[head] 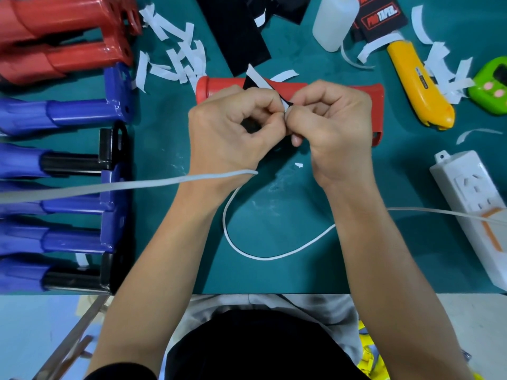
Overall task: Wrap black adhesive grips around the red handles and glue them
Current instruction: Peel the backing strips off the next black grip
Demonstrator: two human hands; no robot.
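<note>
Hidden: the middle of the red handle (219, 85) sits behind both hands; only its two ends show, past the knuckles. The black strip (256, 84) is mostly covered as well. A pointed flap stands up beyond the left grip (230, 133), and the rest runs down into the fingertips. A sliver of white backing (286, 106) shows at the pinch, too small and blurred to tell how far it has lifted.

Left grip: fingers curled, thumb and forefinger pinching the strip's edge. Right grip (332, 127): curled the same way, pinching the same edge, its fingertips touching the left's. Wrists apart, forearms converging.

The handle lies crosswise on the tabletop (274, 220), just beyond both grips. A white cable (247, 246) loops near the wrists. Yellow knife (417, 83) right of the right grip. Blue handles (76, 113) left of the left grip, cut off at the frame edge.
</note>
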